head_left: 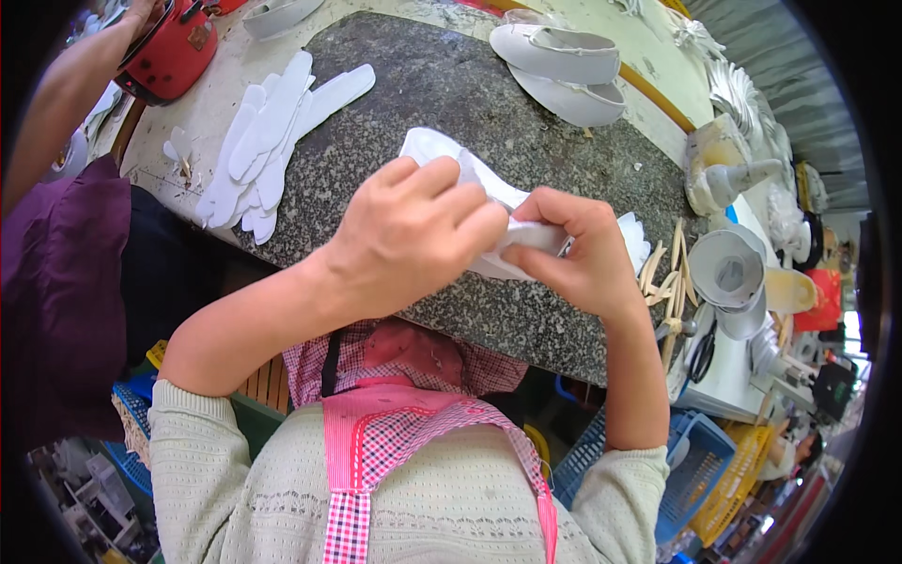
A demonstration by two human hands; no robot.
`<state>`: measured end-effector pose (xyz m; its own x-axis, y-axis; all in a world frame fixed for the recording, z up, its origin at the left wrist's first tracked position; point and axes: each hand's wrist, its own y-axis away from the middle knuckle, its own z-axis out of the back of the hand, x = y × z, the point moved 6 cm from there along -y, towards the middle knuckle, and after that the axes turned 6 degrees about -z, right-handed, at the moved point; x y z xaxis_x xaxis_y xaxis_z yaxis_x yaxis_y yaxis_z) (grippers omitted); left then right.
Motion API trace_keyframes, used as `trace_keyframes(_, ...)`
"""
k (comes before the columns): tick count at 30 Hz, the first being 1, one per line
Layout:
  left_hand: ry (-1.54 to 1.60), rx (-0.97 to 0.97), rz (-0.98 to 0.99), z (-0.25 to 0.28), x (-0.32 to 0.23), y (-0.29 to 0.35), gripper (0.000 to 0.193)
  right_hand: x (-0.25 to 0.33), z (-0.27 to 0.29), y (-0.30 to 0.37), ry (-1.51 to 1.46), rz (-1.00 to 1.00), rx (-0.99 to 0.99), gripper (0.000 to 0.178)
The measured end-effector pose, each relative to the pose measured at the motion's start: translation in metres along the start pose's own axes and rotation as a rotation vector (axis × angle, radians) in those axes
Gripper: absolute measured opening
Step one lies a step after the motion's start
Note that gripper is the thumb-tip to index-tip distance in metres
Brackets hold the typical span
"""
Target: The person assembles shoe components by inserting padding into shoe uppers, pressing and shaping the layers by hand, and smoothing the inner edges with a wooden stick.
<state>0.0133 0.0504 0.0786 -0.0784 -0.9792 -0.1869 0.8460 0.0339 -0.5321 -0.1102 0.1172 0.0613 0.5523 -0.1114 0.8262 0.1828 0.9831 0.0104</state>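
White shoe piece [490, 179] at frame centre, above speckled tabletop [423, 80]; long axis slanting upper left to lower right; left hand [409, 230] curled closed on near side, fingertips hidden; right hand [581, 246] nearer lower-right end, thumb-and-forefinger grip pinched onto edge; rounded end free, beyond left knuckles

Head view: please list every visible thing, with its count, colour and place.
Held shoe: 1, white, in both hands
Shoes: at least 2, off-white, slab's far right
Insoles: several, white, slab's left edge
Slab: 1, speckled grey, on table
Table: 1, pale, beneath slab
Pot: 1, red, top left
Wooden sticks: several, tan, slab's right edge
Cup: 1 or more, grey, right
Scissors: 1, black, right
Baskets: several, blue or yellow, lower sides
Co-worker: 1, purple clothing, left
Apron: 1, pink checked, on person
Clutter: uncountable, mixed colours, right
Left hand: 1, bare, on shoe
Right hand: 1, bare, on shoe
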Motion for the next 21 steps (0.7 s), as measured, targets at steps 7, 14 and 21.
trace_keyframes(7, -0.436, -0.357, -0.301, -0.016, -0.015, 0.011, 0.020, -0.011, -0.009, -0.009, -0.212, -0.148, -0.020, 0.019)
trace_keyframes(14, -0.483, -0.371, -0.285, -0.027, -0.021, 0.014, 0.018, -0.051, 0.000, -0.017, -0.142, -0.224, -0.466, 0.015)
trace_keyframes(21, -0.470, -0.301, -0.209, -0.035, -0.014, 0.025, 0.018, -0.023, -0.018, -0.008, -0.126, 0.150, -0.309, 0.008)
